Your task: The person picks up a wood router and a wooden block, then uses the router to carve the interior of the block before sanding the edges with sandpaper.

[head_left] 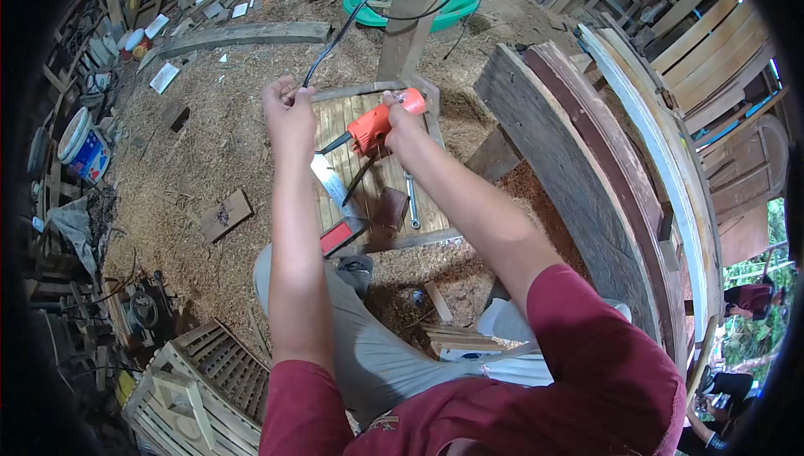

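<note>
My right hand (400,121) is wrapped round an orange-red power tool (369,130) above a slatted wooden stool or small table. Up and to the left, my left hand (289,108) pinches a dark cable (335,36) between its fingers. Below the tool, a metal square with a red part (336,237) lies on the slatted top (431,215). A wrench (411,200) and a small brown block (391,207) rest beside it. The tool's far end is partly hidden by my right hand.
Large curved timbers (578,180) stand to the right. A green basin (452,9) sits behind a wooden post (406,37). A white bucket (85,145) is at left, a slatted wooden piece (180,401) at lower left. Another person (749,298) is at far right.
</note>
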`<state>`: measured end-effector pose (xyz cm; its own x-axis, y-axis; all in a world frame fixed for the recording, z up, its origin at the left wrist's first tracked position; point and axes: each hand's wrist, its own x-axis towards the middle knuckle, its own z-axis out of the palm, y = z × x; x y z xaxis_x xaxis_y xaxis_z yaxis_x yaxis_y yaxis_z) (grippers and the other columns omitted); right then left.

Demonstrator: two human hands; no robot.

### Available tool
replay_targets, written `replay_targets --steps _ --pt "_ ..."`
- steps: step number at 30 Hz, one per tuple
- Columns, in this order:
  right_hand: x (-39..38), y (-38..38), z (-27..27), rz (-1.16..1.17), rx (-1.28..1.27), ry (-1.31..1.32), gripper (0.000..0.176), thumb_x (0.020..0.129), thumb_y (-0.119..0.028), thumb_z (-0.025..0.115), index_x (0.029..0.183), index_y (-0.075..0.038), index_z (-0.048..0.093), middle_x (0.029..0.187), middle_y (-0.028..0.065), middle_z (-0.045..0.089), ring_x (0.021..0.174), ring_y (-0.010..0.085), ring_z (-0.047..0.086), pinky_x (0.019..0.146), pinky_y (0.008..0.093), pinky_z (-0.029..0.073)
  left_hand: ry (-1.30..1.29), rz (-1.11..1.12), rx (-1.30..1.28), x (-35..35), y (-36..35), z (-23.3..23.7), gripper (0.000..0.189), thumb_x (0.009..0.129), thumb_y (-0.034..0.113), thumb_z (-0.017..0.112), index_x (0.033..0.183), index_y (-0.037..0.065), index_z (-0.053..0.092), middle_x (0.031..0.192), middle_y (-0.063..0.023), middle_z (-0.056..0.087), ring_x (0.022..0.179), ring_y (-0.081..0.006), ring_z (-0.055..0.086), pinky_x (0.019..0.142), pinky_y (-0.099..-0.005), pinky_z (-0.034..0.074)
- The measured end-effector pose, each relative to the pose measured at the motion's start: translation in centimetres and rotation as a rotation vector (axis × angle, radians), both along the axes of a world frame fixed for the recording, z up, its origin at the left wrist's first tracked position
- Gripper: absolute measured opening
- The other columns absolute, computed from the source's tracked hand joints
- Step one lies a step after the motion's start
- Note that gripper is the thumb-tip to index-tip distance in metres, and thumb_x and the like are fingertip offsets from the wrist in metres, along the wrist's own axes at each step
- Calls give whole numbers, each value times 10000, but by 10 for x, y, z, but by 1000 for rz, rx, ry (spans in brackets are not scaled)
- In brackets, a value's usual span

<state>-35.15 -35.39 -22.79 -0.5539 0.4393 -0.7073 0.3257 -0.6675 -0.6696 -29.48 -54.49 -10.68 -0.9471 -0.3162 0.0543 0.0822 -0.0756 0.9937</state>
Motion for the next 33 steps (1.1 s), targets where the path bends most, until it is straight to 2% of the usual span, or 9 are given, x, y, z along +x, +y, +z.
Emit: replay_targets --steps 3,7,12,15,18,21,27,30,33 --pt "23 41 17 493 118 100 561 892 -475 879 1218 -98 620 1220 156 700 1054 330 708 904 548 608 3 -74 -7 3 -7 -7 404 1010 43 664 1388 -4 530 1119 -128 720 1016 -170 698 874 -297 527" --pt "36 81 30 937 465 -102 563 952 -619 750 1178 -116 639 844 92 722 692 227 721 611 374 609 -19 -150 12 15 -6 -3 395 1009 51 667 1378 -5 541 1081 -118 734 1001 -162 695 855 -282 528" --pt "74 88 39 940 528 103 664 1002 -662 639 1157 -19 595 755 105 688 511 188 653 424 318 526 -13 -205 -71 12 -3 -10 390 1000 52 666 1369 -11 557 1056 -126 749 967 -171 698 844 -297 554" --pt "140 69 52 843 1328 366 554 918 -516 775 1127 -20 646 854 185 702 716 361 721 668 460 594 23 -212 -117 10 -3 -15 385 997 43 648 1369 -13 564 1096 -164 756 959 -188 710 833 -312 570" --pt "200 46 53 1108 1600 683 489 827 -400 822 1139 -58 663 958 219 707 952 400 709 872 508 551 4 -216 -150 12 4 -17 362 1018 65 612 1369 -13 567 1121 -176 756 995 -207 725 851 -326 575" --pt "236 19 64 1266 1858 345 563 753 -424 867 1112 -44 661 1103 192 689 1094 359 669 944 489 507 -38 -239 -95 4 6 -35 338 1043 120 577 1352 -19 579 1143 -174 739 1012 -223 733 877 -340 573" --pt "269 33 72 834 1650 468 636 729 -429 880 1175 -65 607 1104 180 688 1139 362 642 1021 493 427 -53 -222 -54 10 7 -24 469 1100 412 524 1257 -17 634 1167 -149 705 1042 -260 720 948 -409 548" --pt "310 87 95 684 1551 499 660 738 -415 888 1222 -70 601 1144 203 703 1092 402 680 976 530 503 -71 -325 102 3 15 -39 884 1092 644 455 1665 -14 317 1578 -267 517 1443 -317 530 1220 -448 354" --pt "379 154 118 448 1416 469 660 820 -378 867 1319 -56 580 1164 182 722 1063 331 722 932 463 563 5 -287 -55 27 59 -13 919 1088 678 420 1643 -51 340 1648 -247 449 1524 -329 438 1259 -431 307"
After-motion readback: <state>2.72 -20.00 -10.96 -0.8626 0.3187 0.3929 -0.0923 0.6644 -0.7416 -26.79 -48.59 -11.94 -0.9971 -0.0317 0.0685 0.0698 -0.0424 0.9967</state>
